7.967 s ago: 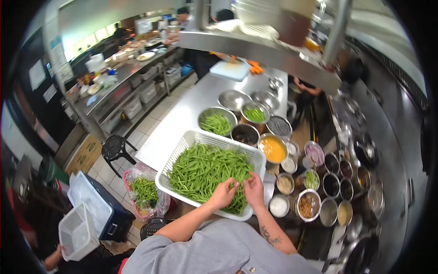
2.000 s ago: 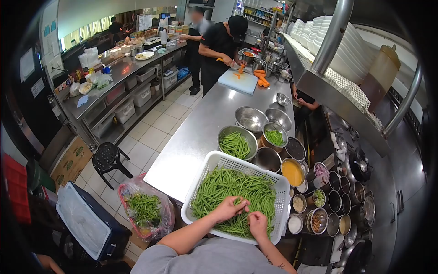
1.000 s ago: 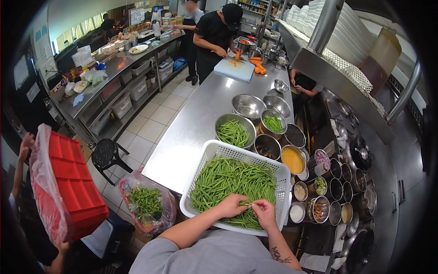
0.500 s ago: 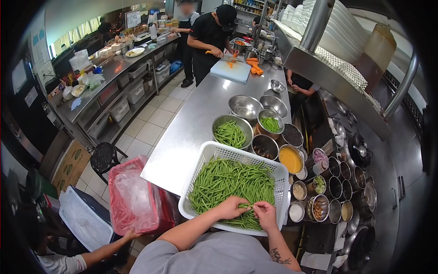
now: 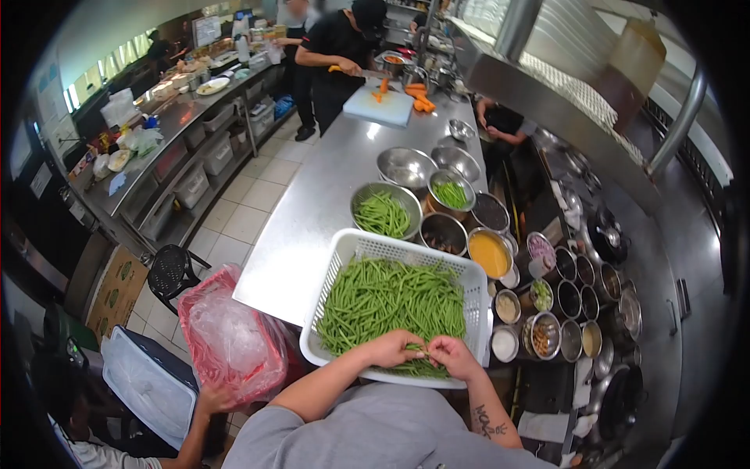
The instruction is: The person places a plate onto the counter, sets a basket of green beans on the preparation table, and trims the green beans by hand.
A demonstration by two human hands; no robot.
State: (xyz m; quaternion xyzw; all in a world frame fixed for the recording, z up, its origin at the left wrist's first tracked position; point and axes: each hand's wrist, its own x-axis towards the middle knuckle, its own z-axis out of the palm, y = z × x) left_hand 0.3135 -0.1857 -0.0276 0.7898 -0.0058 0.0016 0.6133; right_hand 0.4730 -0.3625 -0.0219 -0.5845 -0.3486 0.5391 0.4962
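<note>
One white perforated basket point(image 5: 406, 248), on the near end of one long steel table point(image 5: 275, 270), filled with a loose heap of green beans point(image 5: 391, 305), too many to count. Over its near edge, left hand point(image 5: 397, 348), curled palm down, thumb and fingers closed around a few beans, exact number too small to tell. Just beside it, right hand point(image 5: 455, 357), thumb and forefinger pinched together at the ends of those same beans, fingertips of both hands nearly touching.

Past the basket's far side, four steel bowls point(image 5: 406, 166): one with more beans, just beside the rim; one smaller, with cut green pieces; two with shiny insides showing. Near these, two pots of dark contents point(image 5: 443, 234) and one container of orange liquid point(image 5: 490, 252). To the right, more than ten small containers point(image 5: 542, 336), crowded together.

At the table's far end, one pale cutting board point(image 5: 379, 109), several whole carrots point(image 5: 422, 100) beside it, and one knife point(image 5: 373, 74) held by one person in a black cap point(image 5: 363, 16). At lower left, one co-worker's hand point(image 5: 215, 397) at the edge of one red crate point(image 5: 262, 379), lined with clear plastic. Close by, one black stool point(image 5: 172, 272) and one lidded cooler box point(image 5: 148, 383).
</note>
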